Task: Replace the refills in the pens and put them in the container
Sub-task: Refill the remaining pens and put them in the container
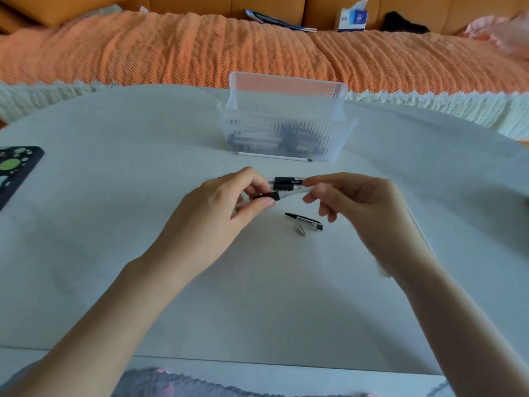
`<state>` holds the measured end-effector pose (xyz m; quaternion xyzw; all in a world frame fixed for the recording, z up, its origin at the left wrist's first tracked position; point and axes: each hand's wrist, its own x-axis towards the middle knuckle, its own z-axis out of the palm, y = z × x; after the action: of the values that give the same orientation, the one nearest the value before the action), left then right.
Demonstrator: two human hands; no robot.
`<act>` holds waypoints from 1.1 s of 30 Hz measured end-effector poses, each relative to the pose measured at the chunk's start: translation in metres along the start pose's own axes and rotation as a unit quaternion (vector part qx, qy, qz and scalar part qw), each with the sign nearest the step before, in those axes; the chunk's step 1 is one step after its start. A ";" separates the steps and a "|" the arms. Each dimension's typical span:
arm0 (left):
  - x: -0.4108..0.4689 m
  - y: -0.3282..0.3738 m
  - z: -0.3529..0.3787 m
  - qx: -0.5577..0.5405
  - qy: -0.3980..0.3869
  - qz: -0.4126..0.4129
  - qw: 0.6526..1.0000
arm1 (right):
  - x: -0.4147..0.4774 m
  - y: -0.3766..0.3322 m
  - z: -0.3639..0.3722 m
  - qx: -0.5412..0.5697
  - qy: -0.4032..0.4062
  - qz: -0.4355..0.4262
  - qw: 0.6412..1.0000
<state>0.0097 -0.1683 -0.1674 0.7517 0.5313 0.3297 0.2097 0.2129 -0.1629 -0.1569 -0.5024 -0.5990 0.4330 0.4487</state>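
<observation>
**Pens held over the table, container behind**

Pens are the business: the left hand (229, 202) pinches a clear pen barrel (282, 194) by its black grip, thumb and fingers closed on it. The right hand (352, 202) meets the barrel's other end with its fingertips; whether they clamp it I cannot tell, as the end is blurred. Just beside the right hand, a black pen cap (304, 221) and a small metal tip (300, 229) lie on the white table (143, 267). Behind the hands, two more pens (286, 183) lie side by side. Farther on, a thin white refill (274, 156) lies against the front of the ribbed clear container (286, 130), lid upright, which holds several pens, dim through its wall. Beyond stands an orange-covered sofa (171, 50).
</observation>
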 end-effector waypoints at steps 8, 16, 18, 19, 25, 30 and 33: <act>-0.001 -0.001 -0.001 -0.001 -0.002 0.007 1.000 | 0.001 -0.003 -0.009 -0.018 0.008 0.004 1.000; -0.002 0.002 0.000 0.008 -0.013 0.019 1.000 | -0.001 -0.002 0.004 -0.048 -0.026 -0.008 0.998; -0.002 0.003 0.001 0.013 -0.015 0.025 0.999 | -0.002 -0.001 0.006 -0.048 -0.031 -0.004 0.998; -0.003 0.003 0.001 0.015 -0.013 0.033 0.999 | -0.002 0.000 0.007 -0.049 -0.032 -0.003 0.998; -0.003 0.009 0.005 0.031 0.006 0.076 0.997 | -0.004 -0.002 0.012 -0.047 -0.044 -0.014 0.998; -0.004 0.010 0.005 0.034 0.027 0.074 0.996 | -0.006 -0.004 0.014 -0.047 -0.051 -0.022 0.997; -0.004 0.012 0.007 0.048 0.020 0.078 0.996 | -0.006 -0.003 0.014 -0.060 -0.051 -0.028 0.997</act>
<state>0.0217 -0.1764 -0.1654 0.7932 0.4908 0.3338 0.1362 0.1992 -0.1699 -0.1578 -0.4888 -0.6594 0.4089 0.3988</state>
